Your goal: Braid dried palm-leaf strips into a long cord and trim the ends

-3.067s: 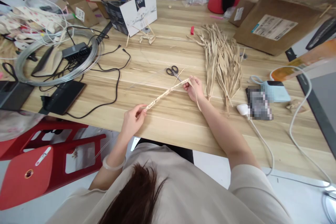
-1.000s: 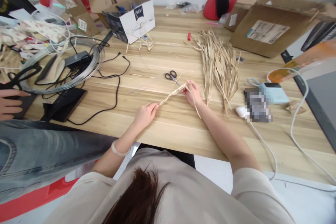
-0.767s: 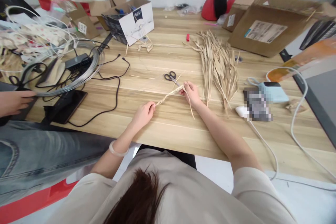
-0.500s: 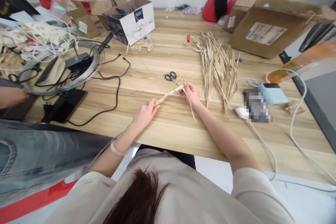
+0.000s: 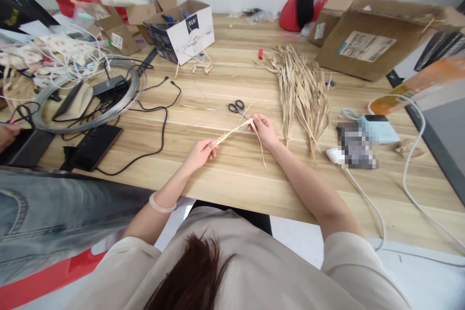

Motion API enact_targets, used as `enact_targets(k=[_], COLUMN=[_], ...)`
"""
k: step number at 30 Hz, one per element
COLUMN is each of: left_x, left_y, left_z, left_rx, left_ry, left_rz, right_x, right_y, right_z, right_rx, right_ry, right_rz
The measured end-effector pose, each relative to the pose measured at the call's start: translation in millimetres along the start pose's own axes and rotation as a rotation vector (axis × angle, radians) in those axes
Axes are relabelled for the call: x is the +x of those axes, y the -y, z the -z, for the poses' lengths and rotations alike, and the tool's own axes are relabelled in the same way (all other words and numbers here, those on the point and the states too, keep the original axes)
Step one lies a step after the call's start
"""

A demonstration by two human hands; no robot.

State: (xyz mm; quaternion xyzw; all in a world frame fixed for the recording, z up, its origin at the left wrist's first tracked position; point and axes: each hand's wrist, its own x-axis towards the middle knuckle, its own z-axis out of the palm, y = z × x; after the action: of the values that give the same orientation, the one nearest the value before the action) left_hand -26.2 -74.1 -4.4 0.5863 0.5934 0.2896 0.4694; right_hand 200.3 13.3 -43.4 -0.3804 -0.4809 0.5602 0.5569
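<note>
A narrow pale braided straw strip [image 5: 233, 132] stretches between my two hands over the table. My left hand [image 5: 202, 153] pinches its lower left end. At the upper right end, my right hand [image 5: 264, 130] is closed on the strip, and a loose strand [image 5: 260, 147] hangs down from there toward the table. Black-handled scissors [image 5: 238, 106] lie just beyond my right hand, their blades partly hidden behind it. To the right of that hand is a bundle of dry straw leaves [image 5: 300, 92], spread flat on the wood.
A white box [image 5: 194, 31] and a cardboard box [image 5: 366, 38] stand at the back. Coiled wire [image 5: 134, 92], black cables and a phone [image 5: 96, 147] lie left. A light blue power bank [image 5: 379, 129] is right. Another person's hand [image 5: 7, 135] is at the far left.
My left hand has shifted slightly left and down, its fingers now curled tighter on the strip. The loose strand has swung a little left. The other person's hand has drawn back left.
</note>
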Motion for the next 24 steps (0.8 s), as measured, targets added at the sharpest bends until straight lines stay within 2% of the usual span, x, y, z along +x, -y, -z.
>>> enact_targets(k=[4, 8, 11, 13, 16, 19, 21, 24], left_x=[1, 0, -1, -3, -7, -12, -14, -15], left_y=[-9, -13, -12, -12, -16, -20, -22, -23], left_z=[7.5, 15.6, 14.3, 8.8, -3.1, -14.1, -20.0, -27.3], left_rx=[-0.304, -0.596, -0.660, -0.565, -0.352, -0.265, -0.290, -0.431], left_ry=[0.101, 0.335, 0.435, 0.386, 0.205, 0.162, 0.169, 0.203], left_rz=[0.163, 0.387, 0.462, 0.390, 0.202, 0.086, 0.093, 0.192], right_x=[0, -1, -1, -1, -2, -4, -5, -5], right_y=[1, 2, 1, 1, 4, 8, 10, 11], right_z=[1, 1, 0, 0, -1, -2, -2, -2], right_rx=[0.107, 0.156, 0.189, 0.221, 0.252, 0.263, 0.269, 0.256], right_ry=[0.040, 0.092, 0.128, 0.139, 0.147, 0.132, 0.119, 0.097], right_rz=[-0.001, 0.012, 0.021, 0.018, -0.006, -0.033, -0.052, -0.088])
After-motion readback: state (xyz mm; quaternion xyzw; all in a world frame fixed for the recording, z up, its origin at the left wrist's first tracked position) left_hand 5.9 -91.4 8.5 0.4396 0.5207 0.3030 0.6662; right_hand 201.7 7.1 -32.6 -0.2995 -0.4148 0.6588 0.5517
